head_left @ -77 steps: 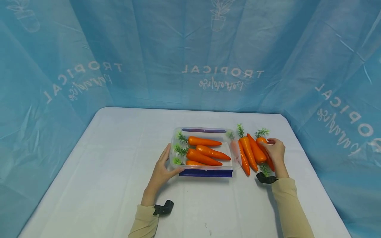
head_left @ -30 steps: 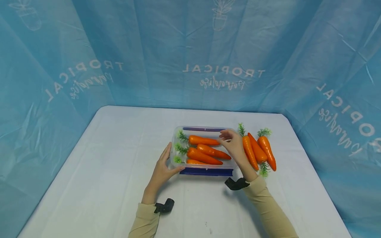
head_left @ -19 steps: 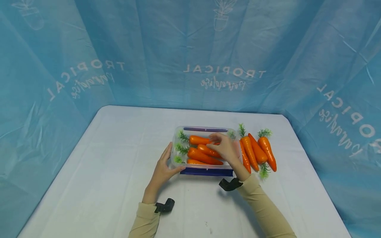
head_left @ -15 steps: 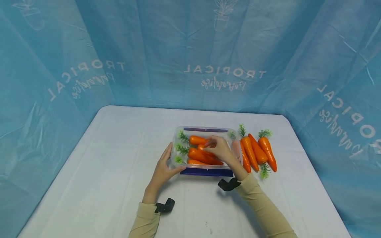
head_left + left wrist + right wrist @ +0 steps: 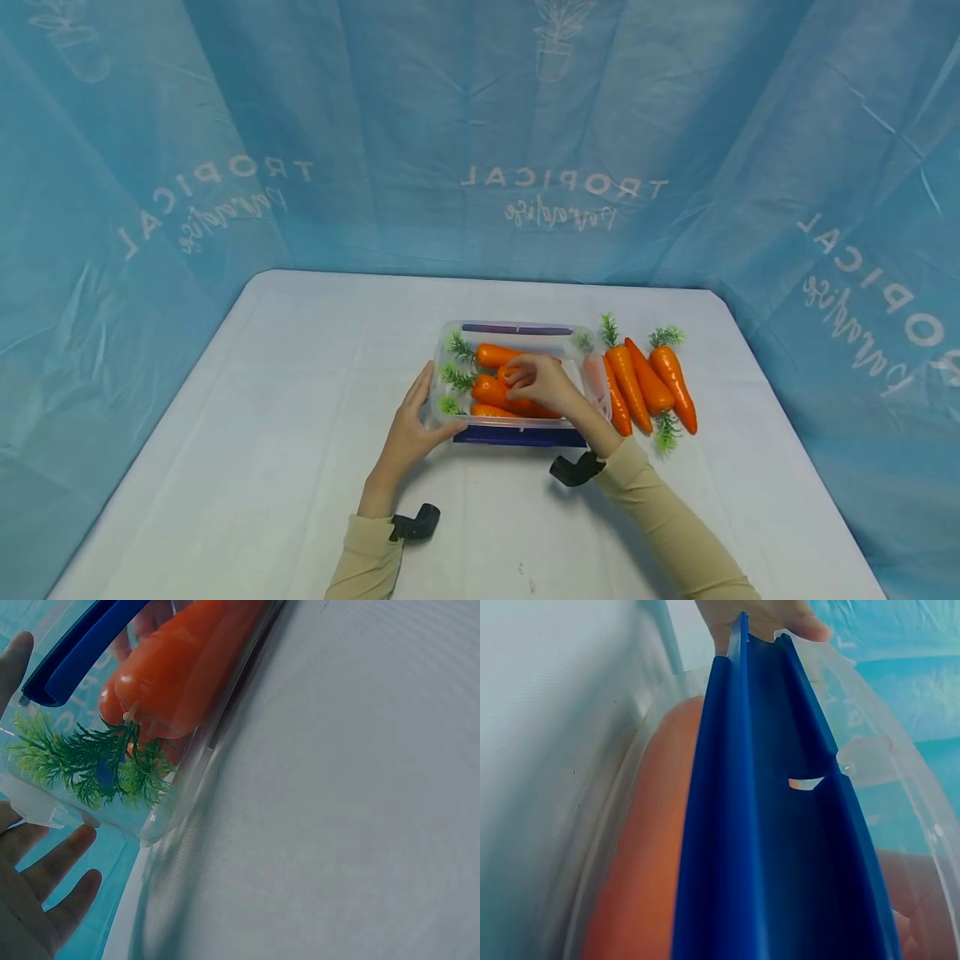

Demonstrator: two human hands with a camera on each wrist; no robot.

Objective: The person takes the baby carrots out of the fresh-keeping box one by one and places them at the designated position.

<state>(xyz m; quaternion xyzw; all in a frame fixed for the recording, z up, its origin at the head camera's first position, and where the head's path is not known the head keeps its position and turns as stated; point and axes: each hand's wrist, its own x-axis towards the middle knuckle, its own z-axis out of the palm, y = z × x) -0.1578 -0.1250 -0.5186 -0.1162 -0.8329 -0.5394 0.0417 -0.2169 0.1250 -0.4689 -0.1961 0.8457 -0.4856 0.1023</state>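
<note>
A clear plastic food container point(image 5: 480, 421) with blue latches stands on the table, lidless, with several carrots point(image 5: 491, 411) with green tops in it. My left hand point(image 5: 408, 429) rests on its left end, the thumb on the front rim and straight fingers along the side. In the left wrist view those fingers point(image 5: 67, 855) are spread beside the wall. My right hand point(image 5: 547, 387) reaches down into the container, thumb and fingers bent round a carrot point(image 5: 489, 387) in the middle. It hides the carrots' tips; in the right wrist view the container's blue latch point(image 5: 780, 810) covers much of the hand.
Several more carrots point(image 5: 648, 379) lie side by side on the white table point(image 5: 225, 467), just right of the container. A blue printed curtain point(image 5: 375, 167) hangs round the back and sides.
My right hand has left the carrots on the table, moved left over the container, then lowered onto a carrot inside. The left hand has stayed on the container's left end.
</note>
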